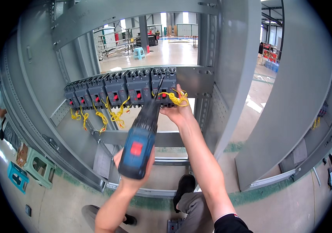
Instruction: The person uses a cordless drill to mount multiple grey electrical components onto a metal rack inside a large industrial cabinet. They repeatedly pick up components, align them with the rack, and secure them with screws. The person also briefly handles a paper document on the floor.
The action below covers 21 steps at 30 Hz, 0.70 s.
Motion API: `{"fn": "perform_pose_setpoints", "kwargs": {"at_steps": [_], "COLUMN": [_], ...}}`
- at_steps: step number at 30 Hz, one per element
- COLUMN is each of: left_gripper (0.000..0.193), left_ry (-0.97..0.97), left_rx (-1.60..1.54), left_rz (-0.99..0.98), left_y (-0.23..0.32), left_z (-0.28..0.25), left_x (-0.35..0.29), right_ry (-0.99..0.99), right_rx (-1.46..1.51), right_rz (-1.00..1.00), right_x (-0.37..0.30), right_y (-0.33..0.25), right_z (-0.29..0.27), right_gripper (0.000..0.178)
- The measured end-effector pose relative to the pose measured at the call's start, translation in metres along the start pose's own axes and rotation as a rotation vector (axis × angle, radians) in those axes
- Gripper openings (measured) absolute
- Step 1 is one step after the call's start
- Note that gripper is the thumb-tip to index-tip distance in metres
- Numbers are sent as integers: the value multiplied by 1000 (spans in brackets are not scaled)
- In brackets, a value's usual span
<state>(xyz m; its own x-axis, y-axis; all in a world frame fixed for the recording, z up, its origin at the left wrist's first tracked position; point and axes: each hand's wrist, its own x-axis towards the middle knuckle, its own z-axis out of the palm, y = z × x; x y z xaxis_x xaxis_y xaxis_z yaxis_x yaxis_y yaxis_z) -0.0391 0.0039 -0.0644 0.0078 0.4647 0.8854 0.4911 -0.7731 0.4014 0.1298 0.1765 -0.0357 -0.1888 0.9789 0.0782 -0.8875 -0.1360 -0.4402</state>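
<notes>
My left hand grips a blue and black cordless drill with a red switch on top. Its long thin bit points up at the rightmost circuit breaker, reaching its upper terminals; the blur hides whether the tip touches a screw. My right hand holds that breaker at its lower right corner, one finger up along its side and others partly hidden under it. A bundle of yellow wire hangs from this breaker by my fingers. Several more dark grey breakers with red toggles stand in a row to the left.
A grey metal cabinet frame surrounds the row, with a crossbar below it and a plate to the right. Green stool and blue stool stand at left. Another person is at the far left edge.
</notes>
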Motion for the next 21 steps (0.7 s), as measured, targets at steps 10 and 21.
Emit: {"fn": "perform_pose_setpoints", "kwargs": {"at_steps": [10,21], "left_gripper": [11,17], "left_ry": [4,-89], "left_rx": [-124,14], "left_rz": [-186,-99], "left_y": [16,29], "left_z": [15,12], "left_x": [40,46], "right_ry": [-13,1], "right_rx": [6,19], "right_rz": [-35,-77], "right_x": [6,4], "right_y": [0,2], "right_z": [-1,3], "right_gripper": [49,54]}}
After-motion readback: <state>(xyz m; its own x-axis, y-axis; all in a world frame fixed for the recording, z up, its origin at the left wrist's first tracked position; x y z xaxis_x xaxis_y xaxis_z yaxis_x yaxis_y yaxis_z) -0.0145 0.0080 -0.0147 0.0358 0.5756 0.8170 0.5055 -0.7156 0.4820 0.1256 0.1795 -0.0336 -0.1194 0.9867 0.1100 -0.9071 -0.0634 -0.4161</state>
